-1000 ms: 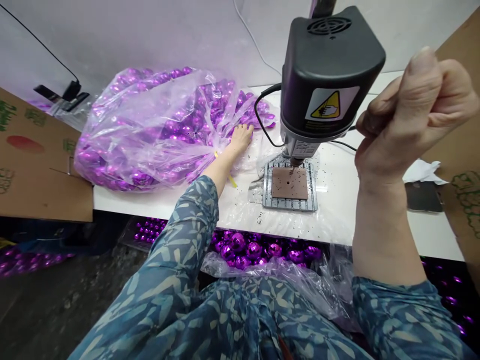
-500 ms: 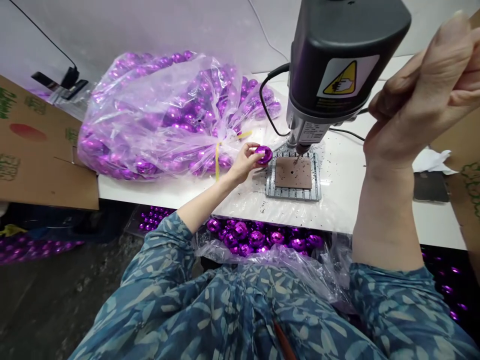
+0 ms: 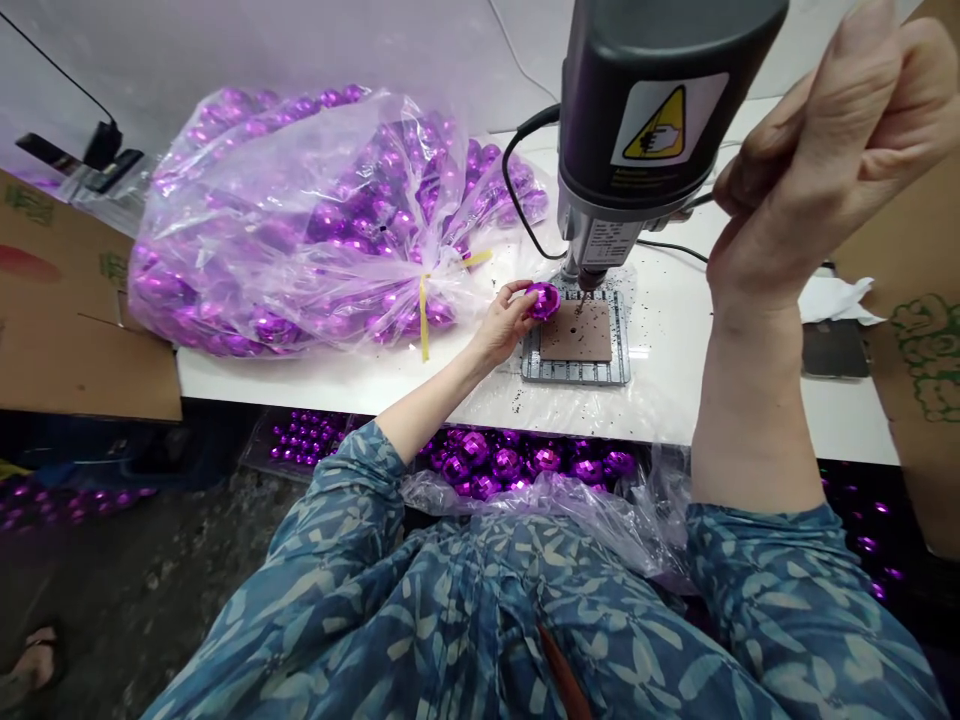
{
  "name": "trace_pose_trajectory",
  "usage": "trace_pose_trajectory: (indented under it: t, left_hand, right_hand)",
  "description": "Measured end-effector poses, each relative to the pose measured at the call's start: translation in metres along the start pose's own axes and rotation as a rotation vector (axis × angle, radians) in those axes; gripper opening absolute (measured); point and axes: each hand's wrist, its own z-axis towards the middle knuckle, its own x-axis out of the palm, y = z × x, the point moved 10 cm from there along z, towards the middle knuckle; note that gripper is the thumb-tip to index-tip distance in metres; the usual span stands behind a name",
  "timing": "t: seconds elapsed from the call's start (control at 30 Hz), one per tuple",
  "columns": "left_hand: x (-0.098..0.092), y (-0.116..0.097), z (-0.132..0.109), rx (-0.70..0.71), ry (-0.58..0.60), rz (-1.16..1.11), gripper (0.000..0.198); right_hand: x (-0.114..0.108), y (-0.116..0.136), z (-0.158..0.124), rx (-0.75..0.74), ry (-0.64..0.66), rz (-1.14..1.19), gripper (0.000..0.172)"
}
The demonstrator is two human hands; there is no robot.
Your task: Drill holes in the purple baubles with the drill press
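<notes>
A shiny purple faceted ball (image 3: pixel 543 301) is pinched in the fingertips of my left hand (image 3: pixel 508 325), over the left edge of the drill press base. On that base (image 3: pixel 531 372) lies a brown board (image 3: pixel 577 342) with a dark hole and scattered dark chips. The drill bit (image 3: pixel 581 302) points down above the board, beside the ball and apart from it. Up at the right, my right hand (image 3: pixel 810 170) is closed around the feed lever (image 3: pixel 699 201) of the drill press (image 3: pixel 667 110); the lever's end is hidden in my fist.
A tied clear bag of purple balls (image 3: pixel 300 220) fills the table's left side. More purple balls (image 3: pixel 506 462) lie in an open plastic bag below the front edge. Cardboard boxes (image 3: pixel 67 310) flank the table. A dark flat object (image 3: pixel 836 350) and white tissue (image 3: pixel 840 298) lie right.
My left hand has carried the ball rightward, closer to the drill bit and over the base. My right hand stays on the lever. The whole view has shifted slightly.
</notes>
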Motion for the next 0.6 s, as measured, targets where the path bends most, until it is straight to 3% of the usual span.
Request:
trace_pose_trajectory:
  t: [0.13, 0.27, 0.43, 0.6]
  left_hand:
    - [0.012, 0.002, 0.005, 0.173, 0.116, 0.15, 0.052]
    - [0.023, 0.012, 0.012, 0.251, 0.243, 0.278, 0.063]
    - [0.029, 0.022, 0.015, 0.306, 0.307, 0.384, 0.068]
    - [0.034, 0.027, 0.014, 0.371, 0.353, 0.34, 0.068]
  right_hand:
    - [-0.001, 0.0, 0.001, -0.031, 0.018, -0.003, 0.064]
    - [0.0, -0.001, 0.001, -0.061, 0.054, 0.004, 0.063]
    - [0.0, -0.003, -0.002, -0.08, 0.079, 0.011, 0.061]
    - [-0.002, -0.002, -0.002, -0.099, 0.074, 0.007, 0.06]
